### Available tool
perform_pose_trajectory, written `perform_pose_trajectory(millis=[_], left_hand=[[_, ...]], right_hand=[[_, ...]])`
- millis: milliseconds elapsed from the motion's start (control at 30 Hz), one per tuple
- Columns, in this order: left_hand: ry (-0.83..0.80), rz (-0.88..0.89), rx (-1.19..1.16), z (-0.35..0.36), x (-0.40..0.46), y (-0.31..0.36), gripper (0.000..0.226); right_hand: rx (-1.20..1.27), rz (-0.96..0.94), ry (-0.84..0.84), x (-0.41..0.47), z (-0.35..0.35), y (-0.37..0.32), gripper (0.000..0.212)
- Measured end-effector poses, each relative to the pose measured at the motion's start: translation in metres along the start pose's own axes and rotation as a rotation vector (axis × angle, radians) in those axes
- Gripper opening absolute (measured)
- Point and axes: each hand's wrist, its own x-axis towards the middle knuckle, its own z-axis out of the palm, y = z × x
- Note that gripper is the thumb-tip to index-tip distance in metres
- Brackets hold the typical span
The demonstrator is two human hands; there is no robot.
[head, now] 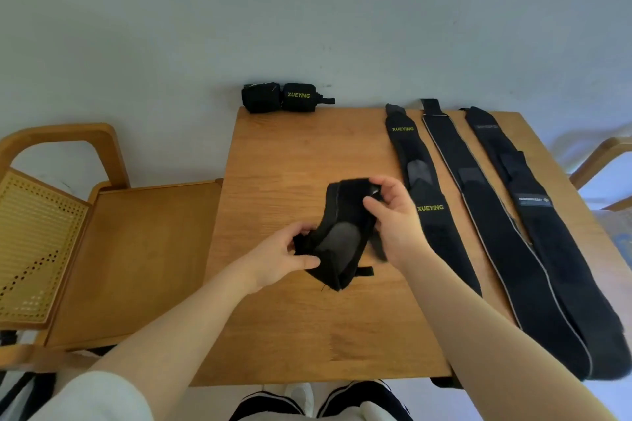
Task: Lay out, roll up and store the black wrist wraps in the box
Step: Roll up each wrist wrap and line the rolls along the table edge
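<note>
Both hands held one black wrap over the table: left hand gripped its lower end, right hand apparently pinched the top edge.

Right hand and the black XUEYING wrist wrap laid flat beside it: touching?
Cannot tell. In the head view the right hand overlaps the flat XUEYING wrap, hiding any gap.

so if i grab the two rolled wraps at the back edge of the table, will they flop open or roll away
Probably neither. The rolled wraps sit as compact bundles, seemingly fastened, so they should lift as firm lumps. They look squat rather than round, so rolling seems unlikely. The thin tab sticking out at their right end may dangle. By contrast, the wrap in the hands sags, so unrolled fabric is floppy.
</note>
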Motion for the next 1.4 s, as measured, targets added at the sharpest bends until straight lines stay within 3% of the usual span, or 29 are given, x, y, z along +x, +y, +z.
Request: perform_pose_trajectory(millis=[100,233,300,333,400,433,500,600,867,1000,1133,1333,1400], left_hand=[[0.045,-0.031,-0.052,0.001,0.008,0.005,0.044],[0.029,-0.186,-0.067,0.010,0.015,-0.002,0.043],[0.044,-0.271,-0.069,0.016,0.014,-0.007,0.044],[0.061,-0.307,-0.092,0.018,0.013,-0.009,0.046],[0.090,-0.368,-0.150,0.021,0.013,-0.012,0.046],[0.095,-0.388,-0.165,0.022,0.012,-0.013,0.046],[0.083,-0.411,-0.156,0.021,0.012,-0.014,0.047],[0.064,-0.444,-0.130,0.020,0.010,-0.015,0.047],[0.091,-0.589,-0.130,0.017,0.001,-0.019,0.027],[0.128,-0.616,-0.174,0.021,-0.001,-0.020,0.031],[0.139,-0.634,-0.208,0.020,0.000,-0.020,0.032],[0.137,-0.622,-0.192,0.021,-0.001,-0.023,0.040],[0.133,-0.622,-0.186,0.021,0.000,-0.024,0.042]], right_hand=[[-0.441,-0.260,0.127,0.010,-0.012,-0.011,0.033],[-0.645,-0.011,0.058,0.031,-0.027,0.019,0.047],[-0.877,0.121,0.017,0.035,-0.033,0.041,0.053],[-1.059,0.135,0.028,0.032,-0.033,0.049,0.053],[-1.315,-0.070,0.057,0.019,-0.029,0.057,0.044],[-1.306,-0.211,0.017,0.012,-0.025,0.059,0.039],[-1.217,-0.284,-0.173,0.001,-0.013,0.064,0.037],[-1.171,-0.073,-0.349,-0.001,-0.001,0.069,0.045],[-1.322,0.079,-0.261,0.005,0.022,0.079,0.032],[-1.511,0.046,-0.198,0.007,0.035,0.077,0.028],[-1.589,0.093,-0.252,0.014,0.043,0.074,0.027],[-1.678,-0.206,-0.433,-0.003,0.034,0.076,0.024],[-1.622,-0.158,-0.432,-0.006,0.033,0.070,0.017]])
